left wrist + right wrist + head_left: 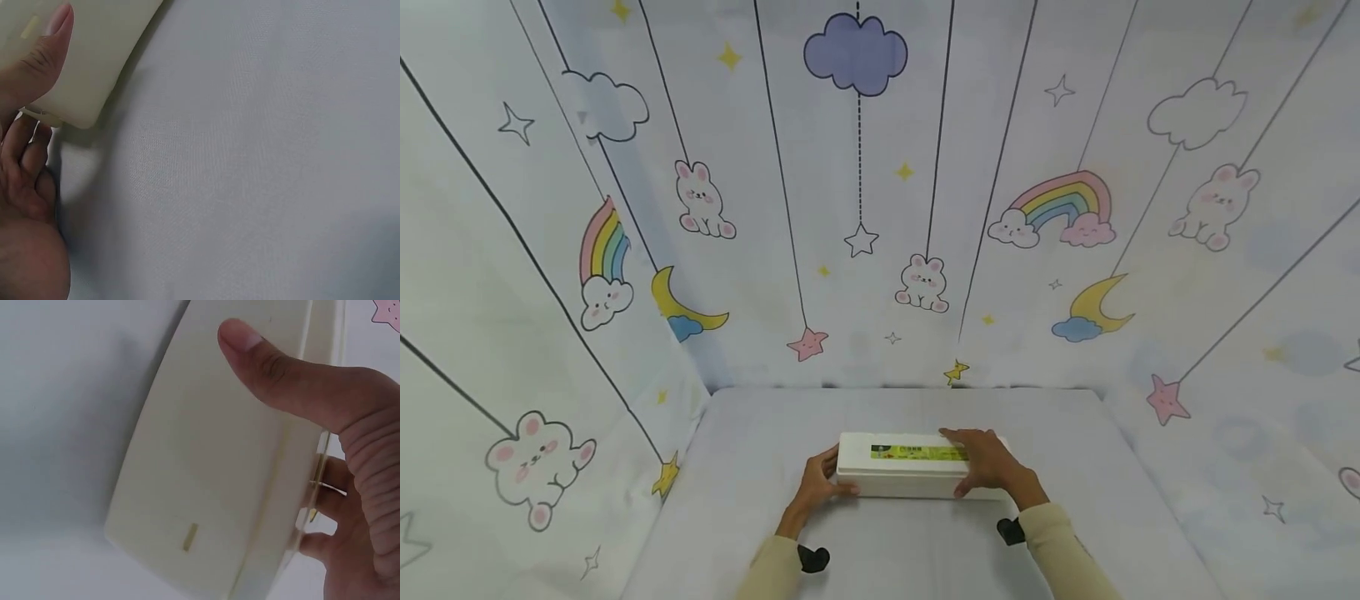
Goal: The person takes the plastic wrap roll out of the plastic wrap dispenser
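An oblong white plastic box [895, 485] with a lid lies lengthwise across the white table, a yellow-green label [917, 452] on its top. My left hand [822, 482] grips the box's left end, thumb along the front side. In the left wrist view, that thumb presses the box [94, 56] while the other fingers curl at its end. From above, my right hand [992, 461] grips the right part, covering some of the label. The right wrist view has the thumb of the right hand [331, 394] on the box's front face [194, 444] and fingers reaching over the lid.
A white cloth covers the table [760, 433]. Close behind and on both sides stand cloth walls [850, 333] printed with rabbits, stars, clouds and rainbows. Dark wrist-worn pieces [813, 558] show at both sleeves.
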A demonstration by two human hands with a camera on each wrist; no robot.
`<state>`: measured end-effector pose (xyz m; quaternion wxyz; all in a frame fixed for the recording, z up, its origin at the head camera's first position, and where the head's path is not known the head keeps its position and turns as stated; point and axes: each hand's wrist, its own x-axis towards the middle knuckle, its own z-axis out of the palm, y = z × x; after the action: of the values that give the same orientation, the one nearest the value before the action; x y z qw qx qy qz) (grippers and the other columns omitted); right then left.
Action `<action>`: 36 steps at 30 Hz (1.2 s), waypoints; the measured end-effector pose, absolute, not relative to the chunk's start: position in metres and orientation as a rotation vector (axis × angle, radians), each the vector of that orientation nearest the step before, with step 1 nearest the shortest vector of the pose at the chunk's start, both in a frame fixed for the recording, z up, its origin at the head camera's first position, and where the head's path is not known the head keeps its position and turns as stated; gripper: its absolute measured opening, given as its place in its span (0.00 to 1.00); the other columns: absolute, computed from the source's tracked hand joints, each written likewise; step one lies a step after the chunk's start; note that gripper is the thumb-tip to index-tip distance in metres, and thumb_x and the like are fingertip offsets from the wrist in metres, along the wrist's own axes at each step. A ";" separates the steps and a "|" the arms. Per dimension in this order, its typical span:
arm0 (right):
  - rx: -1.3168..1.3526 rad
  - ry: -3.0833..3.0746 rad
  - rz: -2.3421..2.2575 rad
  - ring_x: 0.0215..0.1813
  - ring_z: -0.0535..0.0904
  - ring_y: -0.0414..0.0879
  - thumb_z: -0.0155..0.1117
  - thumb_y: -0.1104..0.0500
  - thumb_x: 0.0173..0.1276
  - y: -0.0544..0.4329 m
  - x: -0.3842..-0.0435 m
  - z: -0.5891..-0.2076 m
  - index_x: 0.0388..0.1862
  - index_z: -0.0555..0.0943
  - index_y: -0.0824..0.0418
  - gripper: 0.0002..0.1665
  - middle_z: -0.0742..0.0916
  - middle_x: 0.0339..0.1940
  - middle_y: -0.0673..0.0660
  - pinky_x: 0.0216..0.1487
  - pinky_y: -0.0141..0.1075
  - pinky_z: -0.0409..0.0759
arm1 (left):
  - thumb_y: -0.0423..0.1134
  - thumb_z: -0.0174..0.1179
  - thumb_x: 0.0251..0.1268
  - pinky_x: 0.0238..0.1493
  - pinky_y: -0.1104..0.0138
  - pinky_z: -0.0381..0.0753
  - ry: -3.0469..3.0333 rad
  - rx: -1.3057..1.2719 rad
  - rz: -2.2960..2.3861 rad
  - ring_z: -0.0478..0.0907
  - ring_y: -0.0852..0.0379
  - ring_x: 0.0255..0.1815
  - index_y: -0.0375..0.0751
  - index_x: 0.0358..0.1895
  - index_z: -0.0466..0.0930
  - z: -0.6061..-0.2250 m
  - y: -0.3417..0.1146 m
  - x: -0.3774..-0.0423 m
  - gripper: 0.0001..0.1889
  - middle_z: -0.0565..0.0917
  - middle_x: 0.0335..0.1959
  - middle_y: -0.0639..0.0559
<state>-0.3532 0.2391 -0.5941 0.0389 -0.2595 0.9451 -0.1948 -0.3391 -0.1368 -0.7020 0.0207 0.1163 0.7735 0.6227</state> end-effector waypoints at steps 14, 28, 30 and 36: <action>-0.734 2.966 -0.707 0.60 0.81 0.58 0.96 0.57 0.41 0.240 -0.351 -0.600 0.74 0.81 0.60 0.57 0.88 0.56 0.58 0.63 0.62 0.70 | 0.32 0.87 0.52 0.84 0.45 0.68 2.350 0.300 1.980 0.68 0.31 0.84 0.28 0.84 0.62 -0.708 -0.134 -0.337 0.56 0.70 0.83 0.32; -0.632 2.943 -0.841 0.59 0.76 0.52 0.92 0.58 0.43 0.243 -0.351 -0.606 0.75 0.82 0.57 0.55 0.88 0.59 0.57 0.67 0.68 0.61 | 0.33 0.86 0.52 0.84 0.41 0.68 2.356 0.327 1.984 0.70 0.30 0.82 0.28 0.84 0.63 -0.707 -0.135 -0.332 0.55 0.71 0.81 0.31; -0.636 2.950 -0.834 0.59 0.76 0.51 0.91 0.56 0.42 0.245 -0.352 -0.607 0.75 0.82 0.56 0.55 0.89 0.59 0.55 0.66 0.67 0.61 | 0.33 0.86 0.53 0.84 0.42 0.68 2.350 0.322 1.985 0.71 0.31 0.82 0.29 0.84 0.63 -0.708 -0.135 -0.332 0.55 0.72 0.81 0.32; -0.672 2.959 -0.856 0.58 0.77 0.51 0.89 0.53 0.42 0.249 -0.352 -0.610 0.75 0.82 0.56 0.55 0.89 0.59 0.55 0.63 0.64 0.62 | 0.36 0.85 0.56 0.81 0.61 0.77 2.436 0.412 1.943 0.76 0.41 0.80 0.29 0.83 0.64 -0.712 -0.136 -0.332 0.53 0.73 0.80 0.31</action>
<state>-0.3519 0.2494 -0.6102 -0.0055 -0.2132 0.9385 -0.2714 -0.3324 -0.1363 -0.7123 -0.0005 0.1312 0.7751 0.6181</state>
